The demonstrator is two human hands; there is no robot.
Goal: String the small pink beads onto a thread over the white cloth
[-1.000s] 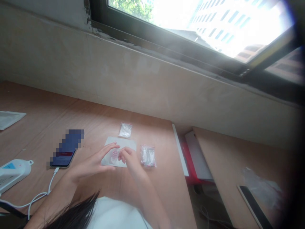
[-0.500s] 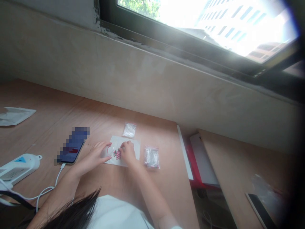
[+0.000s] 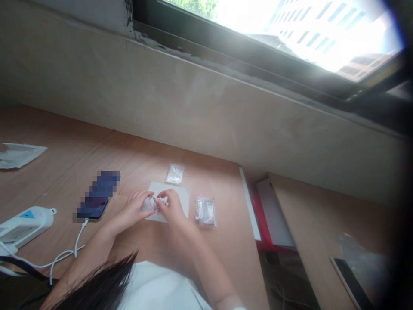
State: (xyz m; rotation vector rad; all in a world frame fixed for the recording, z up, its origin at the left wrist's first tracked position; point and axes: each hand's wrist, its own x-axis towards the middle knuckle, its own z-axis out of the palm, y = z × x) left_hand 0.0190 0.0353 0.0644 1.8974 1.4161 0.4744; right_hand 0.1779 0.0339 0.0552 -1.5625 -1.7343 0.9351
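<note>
My left hand (image 3: 139,203) is curved in a C over the left side of a white sheet (image 3: 183,199). Between its thumb and fingertips is a thin, red, curved thing (image 3: 151,202), like a cord or a rim, with a pale see-through patch beside it. My right hand (image 3: 168,201) comes in from the other side, thumb and forefinger pinched close to the red curve. Whatever small piece is in that pinch is too small to make out. Pink beads (image 3: 158,210) lie on the sheet, partly hidden under my right hand.
Small clear packets lie behind the sheet (image 3: 175,174) and to its right (image 3: 205,210). A phone (image 3: 98,196) on a white cable lies left, near a white power strip (image 3: 27,226). A white paper packet (image 3: 21,155) is far left. The wall (image 3: 193,112) rises behind the desk.
My right hand has moved left from the beads to the red curve, now covering more of the beads. My left hand has shifted slightly right with the red curved thing.
</note>
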